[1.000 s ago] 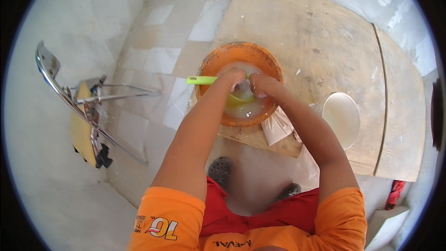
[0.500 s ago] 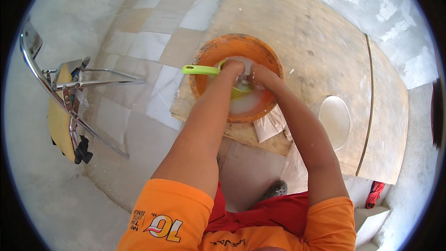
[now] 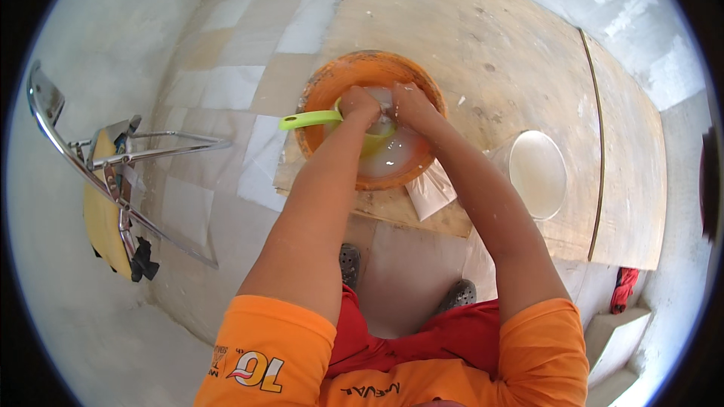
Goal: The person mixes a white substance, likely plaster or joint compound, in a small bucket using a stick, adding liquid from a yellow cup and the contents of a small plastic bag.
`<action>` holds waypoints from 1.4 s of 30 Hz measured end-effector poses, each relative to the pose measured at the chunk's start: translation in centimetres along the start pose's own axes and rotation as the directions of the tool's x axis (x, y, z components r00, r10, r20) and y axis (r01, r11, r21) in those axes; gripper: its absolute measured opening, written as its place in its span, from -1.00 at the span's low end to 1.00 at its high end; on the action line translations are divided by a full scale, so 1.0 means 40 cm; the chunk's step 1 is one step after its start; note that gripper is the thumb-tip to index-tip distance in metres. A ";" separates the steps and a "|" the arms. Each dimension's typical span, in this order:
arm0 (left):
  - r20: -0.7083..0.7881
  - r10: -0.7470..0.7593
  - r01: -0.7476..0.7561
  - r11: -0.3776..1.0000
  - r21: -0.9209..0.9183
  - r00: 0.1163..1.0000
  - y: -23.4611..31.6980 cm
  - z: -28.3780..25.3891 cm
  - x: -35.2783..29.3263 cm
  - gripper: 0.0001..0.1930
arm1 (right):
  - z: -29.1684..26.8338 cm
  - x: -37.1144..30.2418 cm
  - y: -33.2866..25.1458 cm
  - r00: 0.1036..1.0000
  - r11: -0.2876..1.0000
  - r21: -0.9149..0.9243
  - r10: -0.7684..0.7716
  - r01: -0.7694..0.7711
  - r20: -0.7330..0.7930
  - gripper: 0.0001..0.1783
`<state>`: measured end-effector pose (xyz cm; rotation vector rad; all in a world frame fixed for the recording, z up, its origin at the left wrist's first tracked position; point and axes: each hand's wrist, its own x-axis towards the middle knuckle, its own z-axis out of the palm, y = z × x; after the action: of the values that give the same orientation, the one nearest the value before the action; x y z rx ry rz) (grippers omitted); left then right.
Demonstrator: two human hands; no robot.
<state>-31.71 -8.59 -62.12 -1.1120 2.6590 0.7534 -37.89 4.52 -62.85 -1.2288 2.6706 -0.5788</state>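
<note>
Plainly, both hands are down inside the orange basin, which sits on a sheet of plywood near its near-left corner, close to the person's feet so the arms reach it without strain. The left hand has its grip closed on a green scoop, handle pointing toward the board's left edge, bowl dipped in the milky water. The right hand is beside it in the water, touching or nearly so; whether its grip is closed on anything I cannot tell. A clear plastic tub stands near the board's near edge, to the right. A folded metal chair lies on the floor, well apart.
</note>
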 end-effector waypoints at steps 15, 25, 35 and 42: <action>0.413 0.315 -0.492 0.748 0.447 0.854 0.028 -0.015 -0.048 -0.62 | -0.173 -0.153 0.018 0.824 0.919 -0.287 -0.375 0.270 -0.426 -0.80; 0.376 0.272 -0.419 0.818 0.393 0.886 0.011 -0.026 -0.059 -0.64 | -0.046 -0.052 -0.108 0.587 0.947 -0.310 0.299 -0.084 0.753 -0.72; 0.318 0.291 -0.414 0.791 0.451 0.902 -0.049 -0.023 -0.014 -0.63 | 0.047 -0.037 -0.047 0.846 0.987 -0.160 0.113 -0.033 0.521 -0.75; -0.046 0.434 -0.407 0.873 0.269 0.900 0.061 -0.104 -0.084 -0.69 | -0.257 -0.179 -0.143 0.968 0.978 -0.206 0.030 0.023 0.250 -0.83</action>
<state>-30.86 -7.16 -56.48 -0.5228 3.0226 0.3973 -32.14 9.48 -51.33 -1.2520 2.5636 -0.1309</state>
